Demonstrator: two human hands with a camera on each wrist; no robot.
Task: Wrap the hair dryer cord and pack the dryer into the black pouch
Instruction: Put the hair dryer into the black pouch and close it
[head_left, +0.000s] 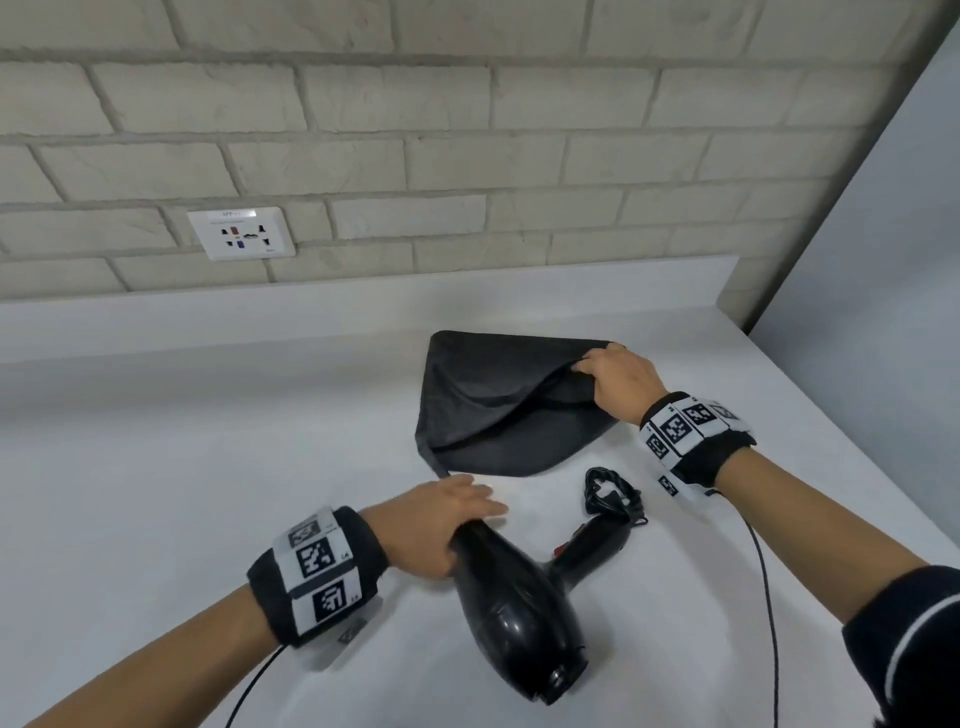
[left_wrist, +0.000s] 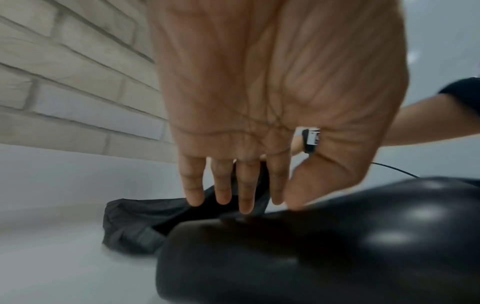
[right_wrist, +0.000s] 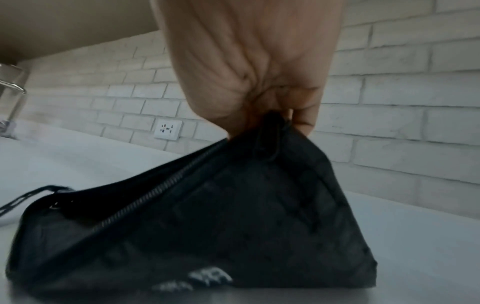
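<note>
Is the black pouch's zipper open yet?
Open: the right hand lifts the black pouch by its upper edge, leaving a gap along the zipper.

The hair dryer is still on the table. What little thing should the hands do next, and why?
Probably close the left hand around the hair dryer and lift it toward the black pouch. Its fingers lie nearly straight on the barrel. The cord is already bundled by the handle, and the right hand pinches the pouch's top edge, holding its mouth open.
</note>
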